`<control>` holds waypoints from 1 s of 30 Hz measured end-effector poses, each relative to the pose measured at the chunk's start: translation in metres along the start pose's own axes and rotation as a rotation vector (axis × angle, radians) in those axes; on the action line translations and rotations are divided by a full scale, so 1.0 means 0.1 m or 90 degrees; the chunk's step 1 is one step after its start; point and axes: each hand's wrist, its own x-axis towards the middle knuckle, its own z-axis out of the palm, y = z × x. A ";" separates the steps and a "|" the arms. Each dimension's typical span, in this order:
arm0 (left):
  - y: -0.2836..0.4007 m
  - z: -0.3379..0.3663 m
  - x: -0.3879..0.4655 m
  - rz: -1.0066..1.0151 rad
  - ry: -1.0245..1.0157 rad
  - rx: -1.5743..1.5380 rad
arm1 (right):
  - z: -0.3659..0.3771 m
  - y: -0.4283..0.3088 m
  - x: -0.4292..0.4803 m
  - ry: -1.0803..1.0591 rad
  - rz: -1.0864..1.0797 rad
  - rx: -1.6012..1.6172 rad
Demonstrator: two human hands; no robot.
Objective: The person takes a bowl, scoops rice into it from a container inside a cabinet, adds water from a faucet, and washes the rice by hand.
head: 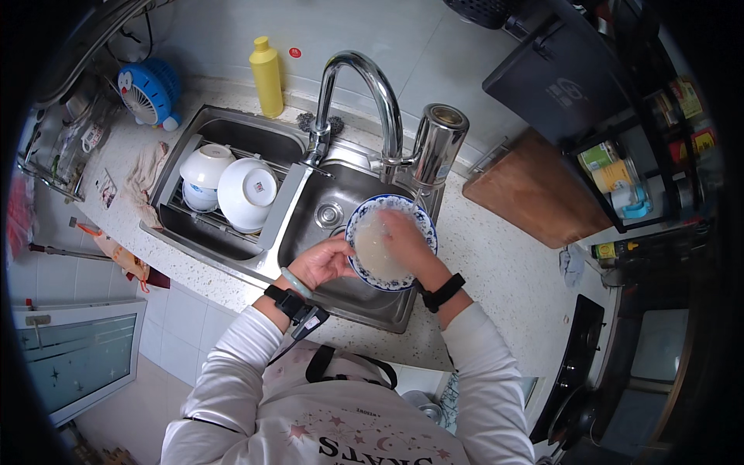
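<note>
A white bowl with a blue floral rim (372, 256) is over the right basin of a steel sink (308, 209), with cloudy water inside it. My left hand (324, 261) grips the bowl's left rim, thumb on the edge. Blurred by motion, my right hand (402, 235) is inside the bowl; whether its fingers hold anything cannot be made out. A thin stream of water falls into the bowl near its upper right rim, below the chrome filter unit (440, 145) on the tall curved faucet (390, 116).
On a drying rack (270, 218) in the left basin sit upturned white bowls (249, 195). Behind the sink stand a yellow bottle (267, 81) and a blue fan (148, 93). A wooden cutting board (535, 186) leans at right; a cloth (145, 180) lies left.
</note>
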 end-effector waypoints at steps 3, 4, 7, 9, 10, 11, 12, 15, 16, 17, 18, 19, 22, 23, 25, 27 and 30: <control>0.01 -0.07 -0.02 0.010 0.004 -0.014 | 0.09 -0.14 -0.06 -0.111 -0.075 -0.016; 0.02 -0.11 -0.03 0.016 0.008 -0.020 | 0.08 -0.21 -0.06 -0.186 -0.068 -0.028; 0.03 -0.13 -0.12 0.020 -0.010 -0.007 | 0.03 -0.23 -0.11 -0.225 -0.101 -0.028; 0.04 -0.12 -0.16 0.018 0.001 -0.008 | 0.00 -0.14 -0.13 -0.138 -0.132 0.043; 0.05 -0.15 -0.20 0.023 0.011 -0.010 | -0.05 -0.24 -0.10 -0.139 -0.099 0.032; 0.06 -0.19 -0.25 0.035 0.018 -0.013 | -0.12 -0.37 -0.10 -0.139 -0.066 0.021; 0.06 -0.22 -0.27 0.041 0.020 -0.014 | -0.17 -0.46 -0.12 -0.136 -0.029 0.006; 0.10 -0.28 -0.35 0.053 0.023 -0.018 | -0.10 -0.50 -0.30 -0.291 -0.105 0.039; 0.10 -0.29 -0.37 0.054 0.022 -0.019 | -0.04 -0.53 -0.29 -0.378 -0.087 0.026; 0.10 -0.30 -0.38 0.054 0.022 -0.020 | 0.03 -0.53 -0.28 -0.364 -0.088 -0.008; 0.11 -0.32 -0.40 0.054 0.022 -0.019 | 0.09 -0.52 -0.25 -0.349 -0.088 -0.042; 0.11 -0.33 -0.42 0.054 0.021 -0.018 | 0.14 -0.51 -0.22 -0.334 -0.089 -0.076; 0.13 -0.37 -0.47 0.058 0.023 -0.046 | 0.22 -0.54 -0.07 -0.152 -0.049 -0.006; 0.14 -0.38 -0.49 0.063 0.023 -0.045 | 0.20 -0.56 -0.06 -0.141 -0.050 -0.004; 0.15 -0.42 -0.52 0.074 0.024 -0.045 | 0.10 -0.72 0.00 -0.122 -0.052 0.002; 0.17 -0.45 -0.54 0.079 0.020 -0.043 | 0.14 -0.79 -0.03 -0.213 -0.071 0.037; 0.17 -0.48 -0.55 0.070 0.022 -0.041 | 0.31 -0.85 -0.05 -0.292 -0.102 0.028</control>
